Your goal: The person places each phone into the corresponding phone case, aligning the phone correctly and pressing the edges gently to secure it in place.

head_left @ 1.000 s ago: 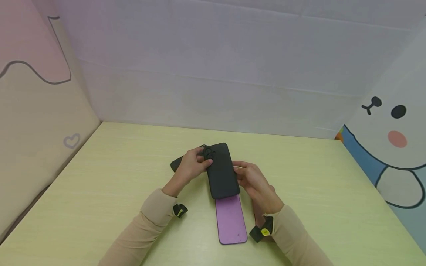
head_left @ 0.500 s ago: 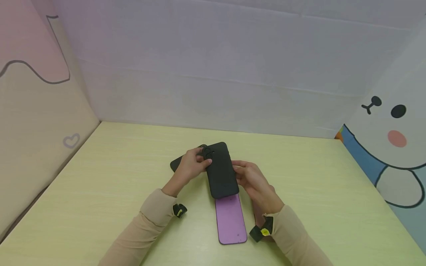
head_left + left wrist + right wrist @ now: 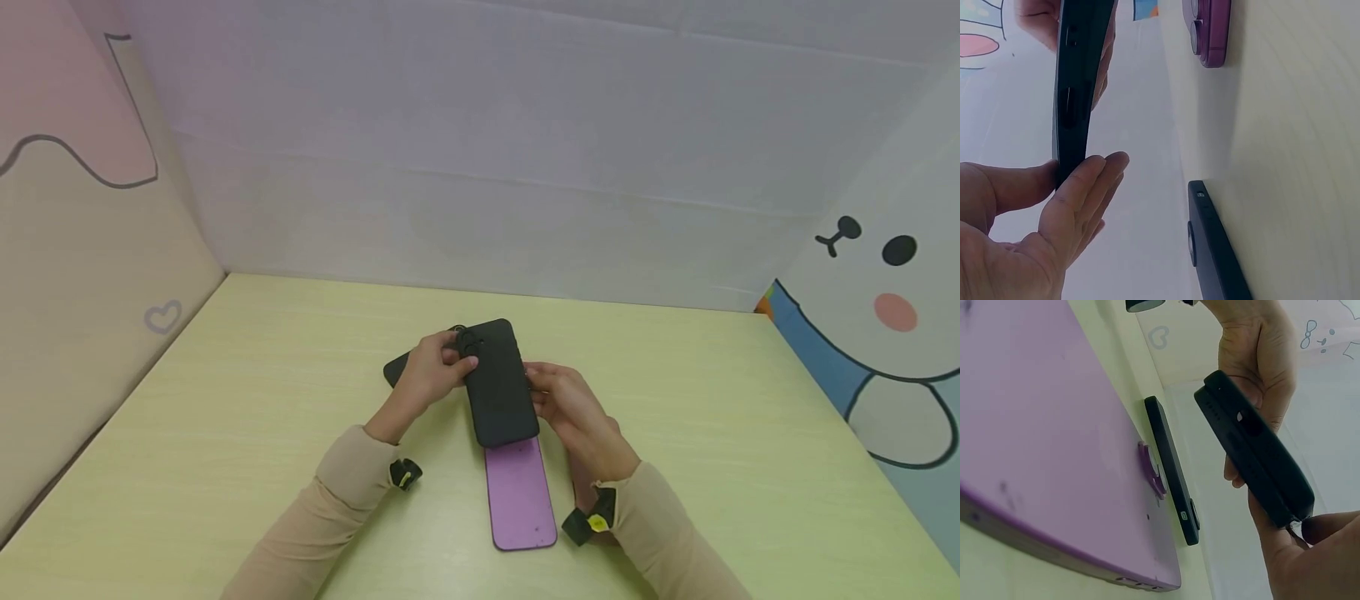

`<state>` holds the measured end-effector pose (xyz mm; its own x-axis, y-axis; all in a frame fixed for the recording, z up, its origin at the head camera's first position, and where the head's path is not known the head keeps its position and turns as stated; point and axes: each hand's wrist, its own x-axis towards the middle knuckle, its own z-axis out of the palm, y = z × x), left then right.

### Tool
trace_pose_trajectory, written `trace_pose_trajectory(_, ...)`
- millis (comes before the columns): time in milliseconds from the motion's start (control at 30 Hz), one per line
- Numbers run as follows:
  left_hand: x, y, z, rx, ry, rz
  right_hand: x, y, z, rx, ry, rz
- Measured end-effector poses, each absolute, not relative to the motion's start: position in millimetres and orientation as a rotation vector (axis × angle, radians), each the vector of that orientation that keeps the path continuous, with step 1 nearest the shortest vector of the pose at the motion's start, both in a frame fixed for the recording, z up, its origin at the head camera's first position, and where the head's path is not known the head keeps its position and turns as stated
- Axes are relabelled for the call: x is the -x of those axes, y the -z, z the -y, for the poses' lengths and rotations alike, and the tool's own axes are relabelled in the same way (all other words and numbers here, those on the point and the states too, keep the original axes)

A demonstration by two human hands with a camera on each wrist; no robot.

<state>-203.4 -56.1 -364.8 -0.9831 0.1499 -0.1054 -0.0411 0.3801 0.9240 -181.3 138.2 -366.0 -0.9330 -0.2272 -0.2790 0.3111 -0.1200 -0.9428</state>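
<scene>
A phone in a black case (image 3: 501, 392) is held up over the table by both hands. My left hand (image 3: 429, 375) pinches its upper left edge by the camera rings, thumb on the back. My right hand (image 3: 573, 408) grips the opposite long edge. In the right wrist view the black phone (image 3: 1260, 450) shows two layers, and the right thumb presses at one corner where a small gap shows. Beneath it, a purple phone (image 3: 521, 500) lies flat on the table, its upper part hidden. Another black phone (image 3: 398, 367) lies behind the left hand, mostly covered in the head view.
A pinkish-brown flat thing (image 3: 582, 486) lies under the right wrist, mostly hidden. The pale yellow table (image 3: 225, 433) meets a white back wall (image 3: 480, 225). Printed side panels stand at left and right.
The held black phone has risen very slightly, and its camera end tilts a little. Both hands keep their hold; the things on the table lie as before.
</scene>
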Motion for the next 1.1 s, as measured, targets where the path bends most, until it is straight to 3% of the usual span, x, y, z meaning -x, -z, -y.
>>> trace_pose_trajectory(1100, 193, 355, 49, -0.101, -1.553, -2.669, 183, 366, -136, -0.149, 2.125, -1.776)
